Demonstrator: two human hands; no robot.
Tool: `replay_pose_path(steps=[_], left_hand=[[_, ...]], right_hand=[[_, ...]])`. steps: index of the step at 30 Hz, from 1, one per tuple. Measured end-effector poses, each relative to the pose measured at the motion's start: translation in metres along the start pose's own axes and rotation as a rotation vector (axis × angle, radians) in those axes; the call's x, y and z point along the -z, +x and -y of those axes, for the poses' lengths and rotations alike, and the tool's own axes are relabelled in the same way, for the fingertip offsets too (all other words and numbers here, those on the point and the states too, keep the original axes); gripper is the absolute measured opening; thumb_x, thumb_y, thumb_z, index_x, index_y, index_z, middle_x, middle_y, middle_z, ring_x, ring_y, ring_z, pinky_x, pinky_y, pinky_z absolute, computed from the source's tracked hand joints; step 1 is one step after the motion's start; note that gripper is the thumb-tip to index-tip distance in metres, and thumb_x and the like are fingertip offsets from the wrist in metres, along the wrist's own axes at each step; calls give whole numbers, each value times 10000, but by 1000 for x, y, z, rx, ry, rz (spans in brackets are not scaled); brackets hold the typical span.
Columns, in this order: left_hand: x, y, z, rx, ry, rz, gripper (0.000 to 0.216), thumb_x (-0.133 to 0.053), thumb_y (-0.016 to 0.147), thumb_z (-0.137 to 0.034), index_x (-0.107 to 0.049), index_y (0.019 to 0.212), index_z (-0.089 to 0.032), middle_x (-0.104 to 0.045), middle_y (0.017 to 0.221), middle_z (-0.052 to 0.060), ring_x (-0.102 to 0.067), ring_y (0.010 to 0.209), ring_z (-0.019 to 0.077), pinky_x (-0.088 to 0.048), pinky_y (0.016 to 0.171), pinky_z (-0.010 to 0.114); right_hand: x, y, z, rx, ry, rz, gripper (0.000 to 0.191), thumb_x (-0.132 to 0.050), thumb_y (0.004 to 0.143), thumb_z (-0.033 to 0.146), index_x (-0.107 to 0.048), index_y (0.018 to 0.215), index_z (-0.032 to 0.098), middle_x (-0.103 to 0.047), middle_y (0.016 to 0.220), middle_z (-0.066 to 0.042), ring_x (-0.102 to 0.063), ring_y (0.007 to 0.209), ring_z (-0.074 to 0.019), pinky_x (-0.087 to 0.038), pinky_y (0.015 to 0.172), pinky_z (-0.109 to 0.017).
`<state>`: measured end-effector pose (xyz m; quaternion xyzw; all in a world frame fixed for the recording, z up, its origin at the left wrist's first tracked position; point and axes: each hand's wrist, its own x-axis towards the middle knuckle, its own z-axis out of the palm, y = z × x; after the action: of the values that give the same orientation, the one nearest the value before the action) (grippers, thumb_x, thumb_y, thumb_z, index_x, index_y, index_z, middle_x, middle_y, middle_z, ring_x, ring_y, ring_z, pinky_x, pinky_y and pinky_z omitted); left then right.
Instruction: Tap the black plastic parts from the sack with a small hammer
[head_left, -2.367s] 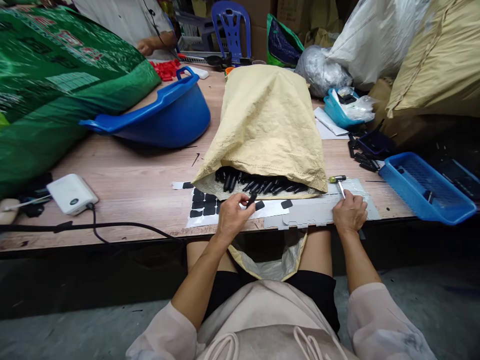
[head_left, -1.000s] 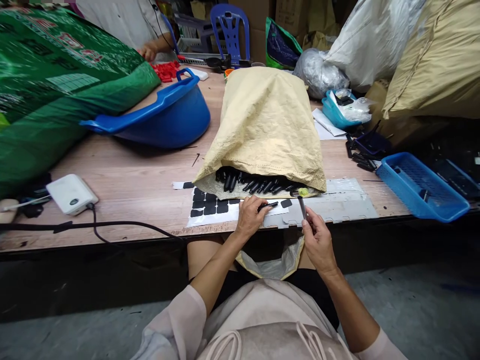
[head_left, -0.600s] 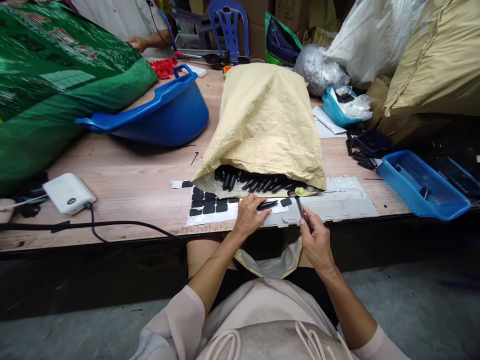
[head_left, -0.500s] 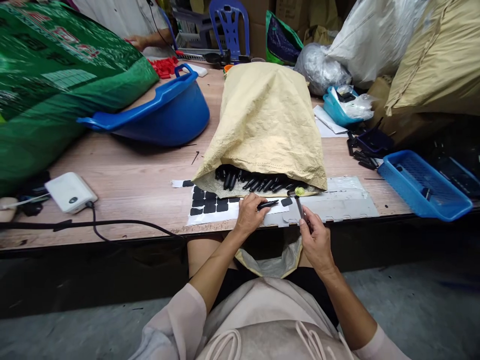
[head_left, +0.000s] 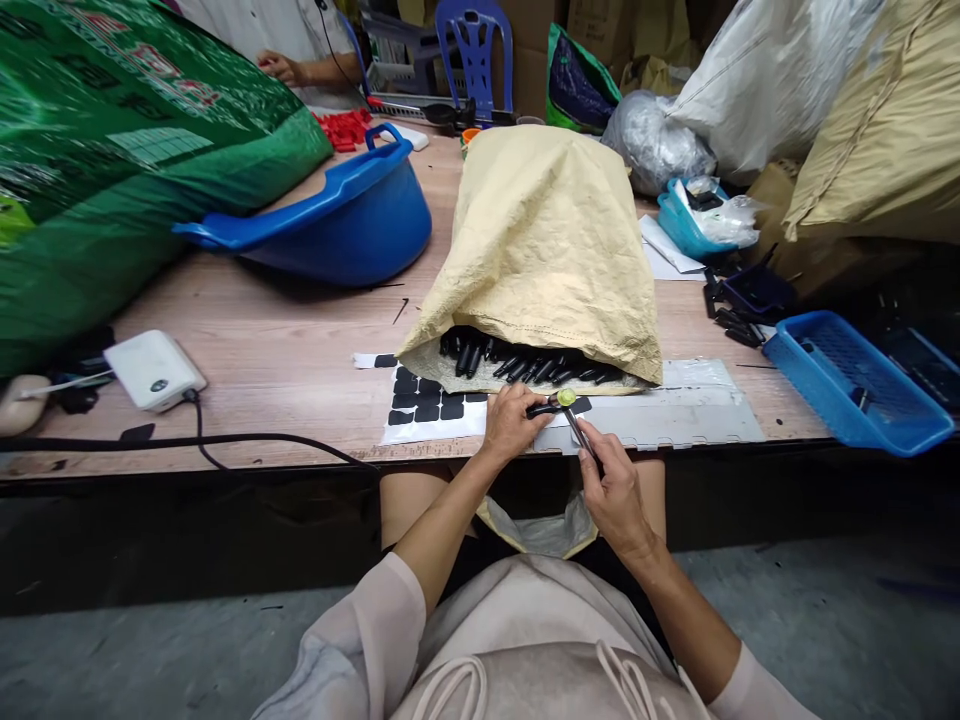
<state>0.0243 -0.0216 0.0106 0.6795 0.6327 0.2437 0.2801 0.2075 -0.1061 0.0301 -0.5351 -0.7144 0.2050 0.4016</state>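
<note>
My left hand [head_left: 512, 422] is closed around a slim black pen-like piece [head_left: 538, 409], held near the table's front edge. In my right hand [head_left: 616, 485] is the handle of a small hammer [head_left: 582, 434] with a yellow-green face on its head. The hammer head is at the far end of the black piece; whether they touch I cannot tell. Just beyond my hands lies a tan sack [head_left: 547, 240], its mouth open toward me. Many similar black pieces [head_left: 525, 368] show inside the mouth. Under its left corner is a white sheet with black rounded squares [head_left: 427, 402].
A blue basin [head_left: 352, 225] and a large green bag [head_left: 187, 190] stand to the left. A white box with a cable [head_left: 155, 370] sits front left. At the right edge is a blue basket [head_left: 859, 385]. A co-worker's hand [head_left: 283, 68] shows at the back.
My right hand has swung the hammer left and down, bringing its head to the tip of the black piece. My left hand keeps its hold. The whole view has shifted slightly.
</note>
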Motion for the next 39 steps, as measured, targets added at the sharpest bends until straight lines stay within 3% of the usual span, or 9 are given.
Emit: replay_pose_path(steps=[5, 11, 17, 22, 25, 28, 31, 35, 39], left_hand=[[0, 3, -3, 37, -6, 7, 156, -835, 831, -260, -797, 981, -276, -717, 1032, 14, -604, 1097, 246, -405, 988, 395], [2, 3, -7, 89, -25, 0, 142, -842, 806, -222, -785, 931, -257, -721, 1028, 16, -614, 1116, 254, -410, 994, 403], [3, 3, -8, 89, -66, 13, 171, -862, 793, -214, -788, 940, -263, -741, 1058, 2, -626, 1138, 244, -396, 1032, 413], [3, 3, -8, 94, -54, 10, 170, -858, 798, -208, -790, 947, -255, -743, 1057, 8, -622, 1130, 245, -396, 1022, 411], [4, 1, -7, 56, -43, 4, 151, -836, 819, -229, -792, 958, -265, -738, 1040, 9, -621, 1110, 249, -403, 1007, 417], [3, -1, -5, 23, -15, -11, 146, -816, 832, -244, -792, 973, -272, -728, 1022, 14, -615, 1094, 255, -409, 986, 415], [1, -3, -3, -4, 14, -29, 148, -805, 832, -248, -787, 977, -274, -719, 1016, 22, -610, 1091, 262, -411, 978, 413], [-1, -4, -1, -24, 48, -42, 147, -800, 820, -254, -776, 965, -261, -712, 1017, 31, -611, 1070, 274, -413, 974, 422], [-3, -5, -1, -29, 49, -46, 146, -798, 815, -252, -762, 956, -253, -706, 1004, 33, -613, 1059, 274, -413, 969, 422]], right_hand=[[-4, 3, 9, 71, -59, -33, 459, -462, 1056, 166, -593, 1485, 264, -691, 1121, -86, -688, 1006, -182, -587, 883, -307], [-12, 3, 3, -11, -122, 62, 448, -453, 1042, 167, -639, 1445, 232, -638, 955, -47, -661, 820, -160, -578, 784, -277], [-6, 5, 4, -26, -89, -6, 458, -435, 1063, 204, -605, 1484, 265, -663, 1060, -75, -669, 924, -176, -577, 834, -296], [-8, 3, 1, -33, -89, 26, 450, -446, 1044, 196, -643, 1445, 249, -677, 1018, -69, -667, 916, -182, -575, 855, -305], [10, 15, -3, -35, -123, -81, 454, -454, 1044, 234, -627, 1462, 266, -683, 1072, -80, -657, 986, -205, -561, 927, -344], [42, 39, -22, -108, -282, -265, 470, -466, 1032, 287, -609, 1479, 260, -666, 1123, -106, -628, 1047, -246, -533, 977, -404], [72, 69, -59, -323, -507, -369, 520, -467, 986, 261, -603, 1486, 236, -622, 1150, -127, -607, 1063, -267, -518, 945, -405], [91, 99, -104, -612, -655, -251, 536, -473, 937, 187, -660, 1438, 222, -583, 1095, -110, -587, 923, -233, -475, 833, -356], [87, 114, -124, -595, -762, -147, 513, -478, 955, 182, -672, 1428, 222, -570, 1069, -111, -543, 916, -225, -427, 817, -347]])
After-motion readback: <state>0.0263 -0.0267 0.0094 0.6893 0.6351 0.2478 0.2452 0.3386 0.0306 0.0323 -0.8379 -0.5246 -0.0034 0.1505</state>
